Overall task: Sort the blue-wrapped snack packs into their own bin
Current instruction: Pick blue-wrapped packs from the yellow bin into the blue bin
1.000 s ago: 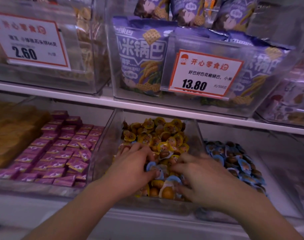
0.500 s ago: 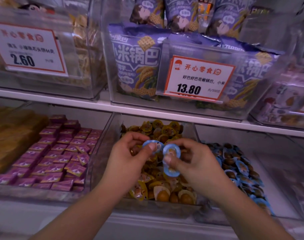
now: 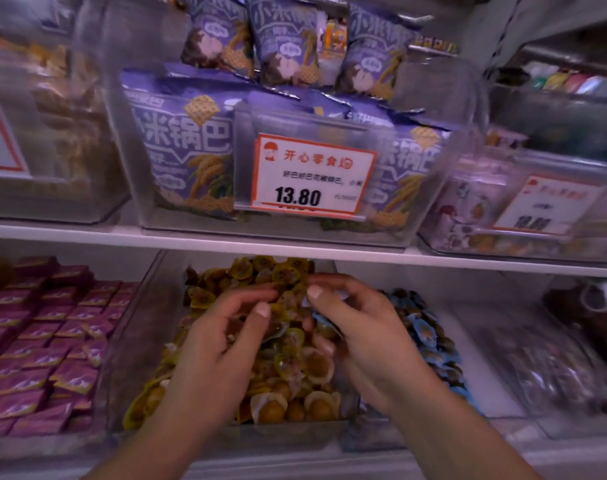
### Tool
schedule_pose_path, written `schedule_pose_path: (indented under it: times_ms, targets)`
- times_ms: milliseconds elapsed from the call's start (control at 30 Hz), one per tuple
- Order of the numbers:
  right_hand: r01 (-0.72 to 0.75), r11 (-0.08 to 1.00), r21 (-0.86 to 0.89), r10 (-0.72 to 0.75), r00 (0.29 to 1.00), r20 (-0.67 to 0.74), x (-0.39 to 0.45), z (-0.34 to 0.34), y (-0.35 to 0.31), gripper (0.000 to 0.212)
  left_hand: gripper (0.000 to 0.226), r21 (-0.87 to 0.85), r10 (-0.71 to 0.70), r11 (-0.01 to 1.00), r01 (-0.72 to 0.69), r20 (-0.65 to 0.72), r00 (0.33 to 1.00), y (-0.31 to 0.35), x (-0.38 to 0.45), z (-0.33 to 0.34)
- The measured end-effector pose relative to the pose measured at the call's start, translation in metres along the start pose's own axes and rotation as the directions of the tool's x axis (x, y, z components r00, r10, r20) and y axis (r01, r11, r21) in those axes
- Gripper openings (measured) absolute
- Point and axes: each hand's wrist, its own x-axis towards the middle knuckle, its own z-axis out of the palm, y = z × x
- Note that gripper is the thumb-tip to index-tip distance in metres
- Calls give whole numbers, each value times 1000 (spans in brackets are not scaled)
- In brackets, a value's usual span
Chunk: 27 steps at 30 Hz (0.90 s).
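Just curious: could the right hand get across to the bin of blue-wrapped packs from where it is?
Probably yes. The right hand hovers beside the blue-pack bin, which is open-topped, with only a low clear wall between.

Bin [image 3: 149,327] under both hands: clear hard plastic, smooth, faint glare on walls. Yellow snack packs [image 3: 295,368] beneath the left hand [image 3: 208,358]: glossy film lids over clear plastic cups. Blue-wrapped snack packs [image 3: 423,330] just right of the right hand [image 3: 371,341]: same glossy film; one pinched in that hand, blurred. Purple sachets [image 3: 46,344] left of the left hand: satin foil-like wrap, creased. Bags [image 3: 184,147] above the hands: crinkled shiny plastic film. Price card [image 3: 312,174]: matt paper behind a clear plastic holder. Shelf [image 3: 87,235] edge: smooth, white, matt.
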Motion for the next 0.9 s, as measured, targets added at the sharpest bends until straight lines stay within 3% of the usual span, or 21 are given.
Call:
schedule_pose_path:
  times_ms: [67,133,200,267,333,467,633,767,833,900]
  targets:
    - [30,999,-30,-30,1000,-9,5,-28,-14,11,20,169,24,985,-29,32,999,-9,4,1]
    - [-7,997,-76,-1,994,-105,14,-61,-21,16,32,361,76,924,-125,146,986,-19,7,4]
    - [-74,986,-151,40,975,-217,25,-95,-22,25,45,501,34,847,-176,280,959,-27,9,9]
    - [-145,922,-360,20,944,-328,33,-129,-17,29,54,612,-65,769,-187,365,929,-35,10,14]
    - [-161,815,-557,-113,898,-424,39,-153,-15,28,52,659,-128,731,-178,388,913,-40,12,18]
    - [-46,781,-623,-322,825,-465,45,-163,-14,21,36,636,-111,762,-122,313,943,-42,16,22]
    - [112,682,-723,-453,841,-297,44,-127,-10,26,26,582,-43,806,-109,241,969,-28,14,17]
    - [322,488,-811,-533,846,14,26,-71,-8,21,21,477,66,873,-102,92,994,-4,13,-18]
    - [447,350,-823,-500,832,240,15,-42,-6,24,22,439,68,897,-50,-25,997,5,11,-45]
    - [514,322,-795,-332,848,414,11,-13,1,25,22,495,101,868,-26,-125,987,7,6,-73]
